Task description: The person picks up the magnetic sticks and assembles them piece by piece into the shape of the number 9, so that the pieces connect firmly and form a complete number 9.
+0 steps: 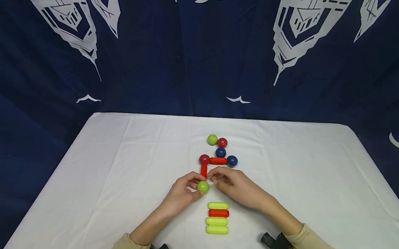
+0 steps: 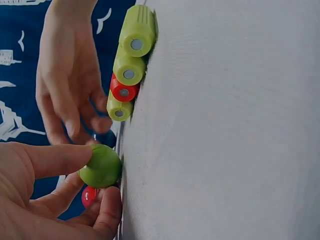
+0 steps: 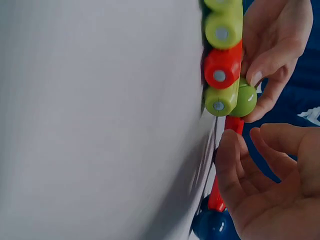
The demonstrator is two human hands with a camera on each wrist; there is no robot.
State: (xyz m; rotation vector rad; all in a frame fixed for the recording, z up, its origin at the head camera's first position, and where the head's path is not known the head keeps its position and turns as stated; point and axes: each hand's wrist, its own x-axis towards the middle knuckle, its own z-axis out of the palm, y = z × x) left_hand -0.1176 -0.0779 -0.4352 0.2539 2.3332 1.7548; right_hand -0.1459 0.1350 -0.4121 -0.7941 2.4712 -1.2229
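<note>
The left hand (image 1: 181, 192) pinches a green ball (image 1: 202, 187) between its thumb and fingers, just above the white cloth (image 1: 148, 148) or resting on it, I cannot tell which. This ball is at the near end of a short red rod (image 1: 204, 171), and in the head view the two look touching. At the far end of this rod sits a dark red ball (image 1: 204, 159); from there a second red rod (image 1: 218, 161) goes sideways to the right, to a blue ball (image 1: 232, 161).

The right hand (image 1: 238, 187) is just beside the short red rod, with fingers loosely bent and a gap between thumb and fingers; I see nothing in its hold, but whether a fingertip touches the rod, I cannot tell.

Behind the second red rod are another blue ball (image 1: 220, 152), a crimson ball (image 1: 222, 142) and a lime ball (image 1: 212, 139), close together. Nearer to the person, four loose rods (image 1: 217, 221), three of them yellow-green and one red, lie side by side in a row
</note>
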